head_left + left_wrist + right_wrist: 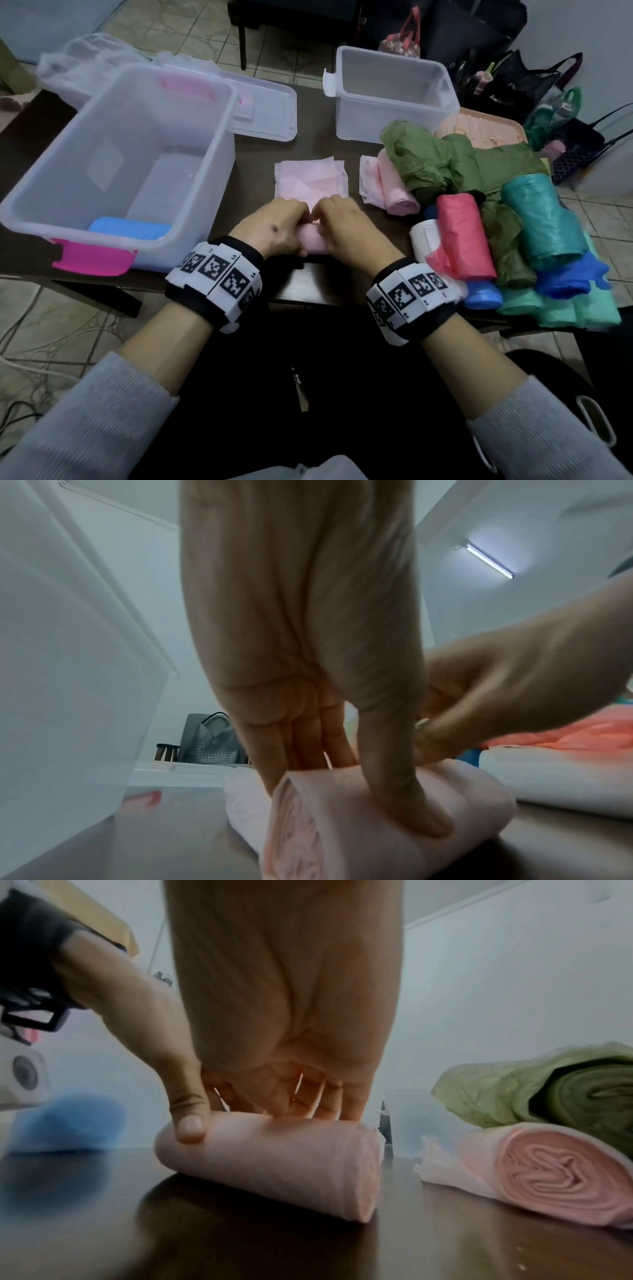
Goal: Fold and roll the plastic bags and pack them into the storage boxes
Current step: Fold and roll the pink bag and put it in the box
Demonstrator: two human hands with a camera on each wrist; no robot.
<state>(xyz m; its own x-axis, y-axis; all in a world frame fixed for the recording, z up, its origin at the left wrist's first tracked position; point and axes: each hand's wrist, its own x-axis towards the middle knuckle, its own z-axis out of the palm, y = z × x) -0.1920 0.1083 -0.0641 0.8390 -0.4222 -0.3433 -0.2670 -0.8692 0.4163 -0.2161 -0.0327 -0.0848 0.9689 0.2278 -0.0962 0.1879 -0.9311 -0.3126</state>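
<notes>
A pale pink plastic bag [310, 181] lies at the table's front centre. Its near end is wound into a tight roll [314, 242], while the far part lies flat ahead of it. My left hand [294, 222] and right hand [330, 222] sit side by side on the roll. In the left wrist view the left hand's [363, 791] thumb presses the roll's [342, 845] near side and the fingers curl behind it. The right hand's [304, 1102] fingers curl over the back of the roll [284, 1164]. A large clear storage box [219, 154] at the left holds one blue roll [130, 228].
A smaller clear box [394, 123] stands at the back right, and a clear lid [270, 113] lies behind the large box. Another pink roll [394, 192] and a pile of green, red, teal, blue and white rolls [507, 233] fill the right side.
</notes>
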